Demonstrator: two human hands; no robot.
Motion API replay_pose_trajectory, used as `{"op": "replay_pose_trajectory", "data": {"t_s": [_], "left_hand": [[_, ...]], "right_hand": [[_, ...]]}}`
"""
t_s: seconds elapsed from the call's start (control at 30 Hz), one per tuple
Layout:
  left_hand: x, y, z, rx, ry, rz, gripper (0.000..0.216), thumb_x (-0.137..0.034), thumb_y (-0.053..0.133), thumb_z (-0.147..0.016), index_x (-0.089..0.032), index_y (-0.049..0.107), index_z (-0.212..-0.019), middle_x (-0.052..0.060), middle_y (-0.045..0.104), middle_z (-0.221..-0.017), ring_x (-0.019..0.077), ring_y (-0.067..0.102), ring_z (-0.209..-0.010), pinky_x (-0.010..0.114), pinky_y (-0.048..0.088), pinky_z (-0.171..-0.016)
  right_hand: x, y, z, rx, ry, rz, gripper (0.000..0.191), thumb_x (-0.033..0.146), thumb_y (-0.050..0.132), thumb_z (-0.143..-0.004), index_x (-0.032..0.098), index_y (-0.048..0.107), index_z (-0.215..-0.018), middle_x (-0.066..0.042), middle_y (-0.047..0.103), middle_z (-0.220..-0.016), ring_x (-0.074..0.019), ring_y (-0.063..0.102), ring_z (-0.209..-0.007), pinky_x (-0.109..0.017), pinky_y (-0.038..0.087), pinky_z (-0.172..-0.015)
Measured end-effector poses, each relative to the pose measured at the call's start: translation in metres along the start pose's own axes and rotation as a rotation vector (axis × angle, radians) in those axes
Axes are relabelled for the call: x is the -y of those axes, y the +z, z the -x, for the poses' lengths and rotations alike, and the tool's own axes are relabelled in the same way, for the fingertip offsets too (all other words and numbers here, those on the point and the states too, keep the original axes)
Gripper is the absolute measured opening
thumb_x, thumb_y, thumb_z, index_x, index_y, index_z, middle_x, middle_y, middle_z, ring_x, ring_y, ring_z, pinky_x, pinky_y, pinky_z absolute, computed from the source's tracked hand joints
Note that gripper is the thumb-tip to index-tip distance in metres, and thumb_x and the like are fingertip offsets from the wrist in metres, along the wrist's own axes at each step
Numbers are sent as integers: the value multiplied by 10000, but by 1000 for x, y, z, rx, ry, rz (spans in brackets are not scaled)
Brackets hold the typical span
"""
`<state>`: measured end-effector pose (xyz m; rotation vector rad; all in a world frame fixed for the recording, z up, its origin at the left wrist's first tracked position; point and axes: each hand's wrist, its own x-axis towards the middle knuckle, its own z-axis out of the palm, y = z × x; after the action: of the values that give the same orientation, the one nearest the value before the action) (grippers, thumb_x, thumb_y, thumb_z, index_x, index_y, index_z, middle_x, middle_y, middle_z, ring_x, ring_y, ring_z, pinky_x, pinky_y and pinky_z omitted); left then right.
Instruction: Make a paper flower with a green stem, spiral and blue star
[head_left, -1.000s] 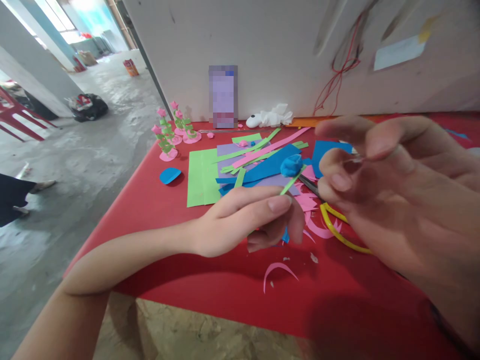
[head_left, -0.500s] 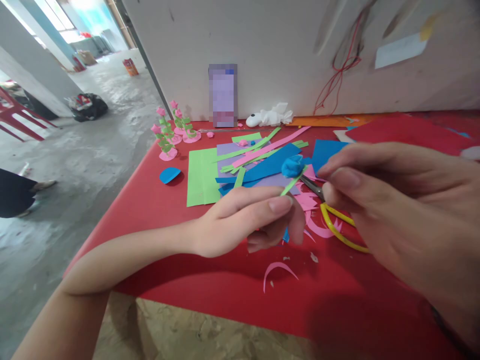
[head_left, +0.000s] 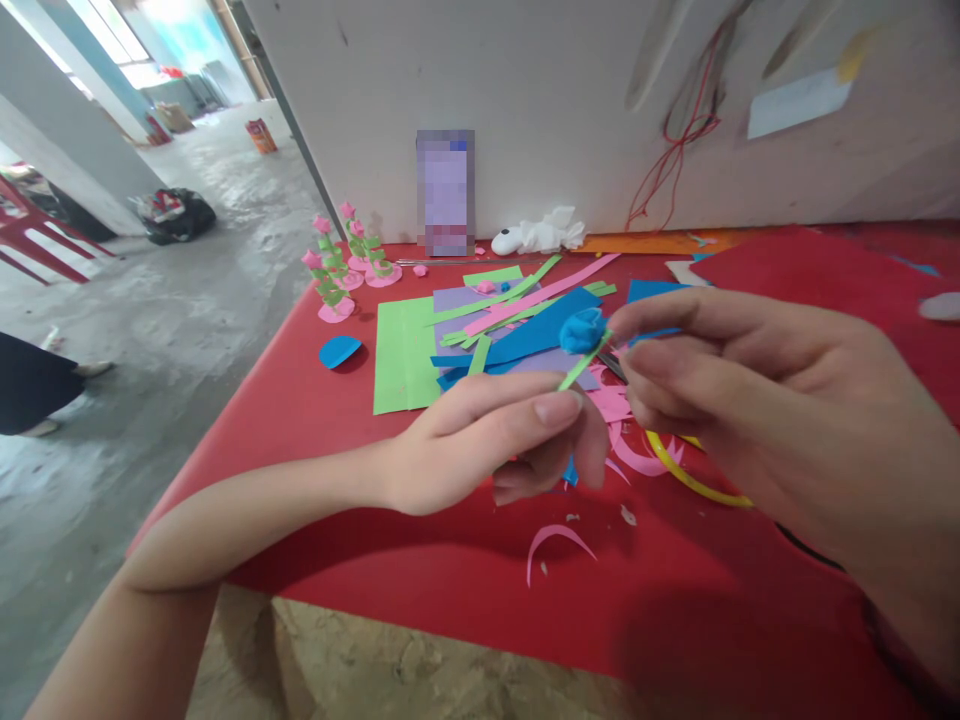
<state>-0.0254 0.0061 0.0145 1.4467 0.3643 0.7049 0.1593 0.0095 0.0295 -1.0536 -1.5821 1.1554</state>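
Observation:
My left hand [head_left: 502, 435] pinches a narrow green paper strip [head_left: 577, 372] between thumb and forefinger. At the strip's upper part is a small rolled blue paper flower [head_left: 582, 331]. From the right, my right hand [head_left: 720, 370] has its thumb and forefinger closed at the strip's upper end, beside the flower. Scissors with yellow handles [head_left: 694, 482] lie beneath my right hand, which partly hides them. Behind the flower are blue paper pieces [head_left: 525, 335], a purple sheet [head_left: 450, 300] and a light-green sheet [head_left: 405, 355].
Small pink paper flowers on green stems [head_left: 334, 265] stand at the table's back left. A phone [head_left: 446, 190] leans against the white panel, near a white crumpled item [head_left: 540, 232]. A blue paper disc [head_left: 340, 351] and pink scraps [head_left: 559, 535] lie on the red table [head_left: 375, 590].
My right hand has moved left to the upper end of the green strip, beside the blue flower, covering more of the scissors. My left hand has stayed nearly still.

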Motion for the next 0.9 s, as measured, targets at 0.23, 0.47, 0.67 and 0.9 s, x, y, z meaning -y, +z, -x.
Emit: {"op": "replay_pose_trajectory", "data": {"t_s": [0.23, 0.47, 0.67, 0.9], "left_hand": [[2, 1, -1, 9, -1, 1, 354, -372, 354, -952, -142, 534, -753, -46, 391, -515, 48, 379, -463, 184, 346, -485], [1, 1, -1, 3, 9, 8, 350, -372, 364, -948, -143, 532, -743, -47, 394, -506, 50, 369, -452, 190, 334, -470], [2, 1, -1, 10, 15, 24, 346, -366, 373, -949, -140, 533, -743, -50, 390, -502, 44, 369, -452, 187, 330, -472], [2, 1, -2, 12, 10, 32, 336, -352, 376, -949, -138, 534, -744, -51, 377, -504, 46, 369, -456, 189, 330, -474]], "right_hand": [[3, 7, 2, 32, -39, -50, 12, 317, 683, -721, 312, 686, -732, 58, 531, -583, -3, 435, -486, -87, 338, -397], [3, -1, -4, 5, -59, -413, 60, 240, 655, -752, 251, 642, -695, 61, 585, -913, -22, 481, -654, -141, 426, -526], [5, 0, 1, 38, -85, -360, 91, 246, 592, -814, 256, 631, -732, 44, 585, -679, -32, 472, -542, -162, 398, -483], [2, 10, 5, -75, -37, -39, 95, 359, 668, -720, 367, 679, -814, 44, 407, -519, -23, 363, -439, -136, 296, -368]]}}
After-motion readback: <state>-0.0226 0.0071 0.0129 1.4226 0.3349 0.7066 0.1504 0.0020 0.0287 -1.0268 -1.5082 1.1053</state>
